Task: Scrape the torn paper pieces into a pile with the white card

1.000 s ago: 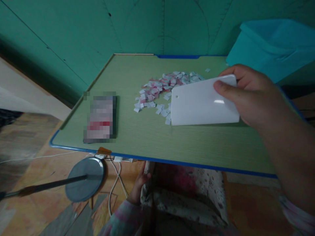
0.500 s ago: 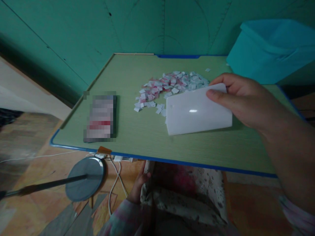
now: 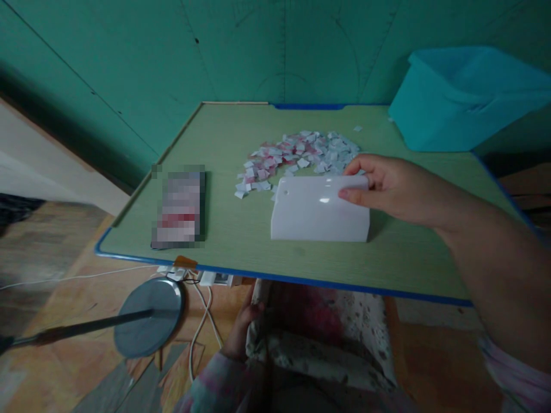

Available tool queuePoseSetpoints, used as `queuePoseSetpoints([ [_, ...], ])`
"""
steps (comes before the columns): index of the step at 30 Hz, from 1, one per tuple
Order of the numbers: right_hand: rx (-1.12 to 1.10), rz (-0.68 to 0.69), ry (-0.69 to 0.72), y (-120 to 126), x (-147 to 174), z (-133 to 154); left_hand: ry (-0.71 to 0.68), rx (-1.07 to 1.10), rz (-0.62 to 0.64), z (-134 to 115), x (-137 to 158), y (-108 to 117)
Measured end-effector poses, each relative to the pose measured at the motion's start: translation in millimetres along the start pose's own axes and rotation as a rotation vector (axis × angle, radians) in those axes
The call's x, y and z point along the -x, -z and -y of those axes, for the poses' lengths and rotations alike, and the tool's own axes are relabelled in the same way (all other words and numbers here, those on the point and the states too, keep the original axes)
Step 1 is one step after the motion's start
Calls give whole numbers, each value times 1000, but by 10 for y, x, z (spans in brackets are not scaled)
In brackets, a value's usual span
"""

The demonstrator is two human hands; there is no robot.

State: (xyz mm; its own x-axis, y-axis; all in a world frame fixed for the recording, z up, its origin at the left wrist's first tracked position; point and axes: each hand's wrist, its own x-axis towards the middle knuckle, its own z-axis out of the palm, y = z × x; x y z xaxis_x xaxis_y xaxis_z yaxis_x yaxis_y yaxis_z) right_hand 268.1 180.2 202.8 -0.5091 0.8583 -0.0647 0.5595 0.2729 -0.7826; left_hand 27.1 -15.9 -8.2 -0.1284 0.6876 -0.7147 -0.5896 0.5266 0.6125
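My right hand (image 3: 376,186) pinches a white plastic dough scraper (image 3: 321,212) at its upper right corner, thumb on the near face and fingers behind. The scraper has a small hole near its upper left corner. Its long lower edge is at the tabletop, and it stands tilted. Just behind it, small square paper scraps (image 3: 297,150), white, pink and pale blue-green, lie in a curved heap. Below the table edge, my left hand (image 3: 243,330) is closed at the border of a spotted, pink-stained cloth (image 3: 361,327); its fingertips are partly hidden.
A turquoise lined bin (image 3: 451,109) stands at the table's back right. On the left of the tabletop (image 3: 241,244) lies a blurred-out phone-like object (image 3: 178,209). Below are white cables (image 3: 200,332) and a round stand base (image 3: 148,318). A green wall (image 3: 241,51) is behind.
My right hand has brought the scraper left and down, so its lower edge now meets the tabletop nearly level. My left hand stays where it was.
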Motion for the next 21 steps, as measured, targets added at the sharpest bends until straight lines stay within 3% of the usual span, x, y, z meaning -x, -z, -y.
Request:
queuePoseSetpoints([
  [3, 74, 49, 46, -43, 14, -13, 5, 22, 7, -28, 57, -5],
  [7, 128, 92, 88, -89, 46, 27, 241, 47, 40, -138, 282, 22],
  [12, 202, 137, 129, -139, 79, 102, 54, -57, -149, -289, 488, 56],
  [21, 175, 239, 154, -232, 131, 174, 59, 18, 9, -413, 634, -215],
])
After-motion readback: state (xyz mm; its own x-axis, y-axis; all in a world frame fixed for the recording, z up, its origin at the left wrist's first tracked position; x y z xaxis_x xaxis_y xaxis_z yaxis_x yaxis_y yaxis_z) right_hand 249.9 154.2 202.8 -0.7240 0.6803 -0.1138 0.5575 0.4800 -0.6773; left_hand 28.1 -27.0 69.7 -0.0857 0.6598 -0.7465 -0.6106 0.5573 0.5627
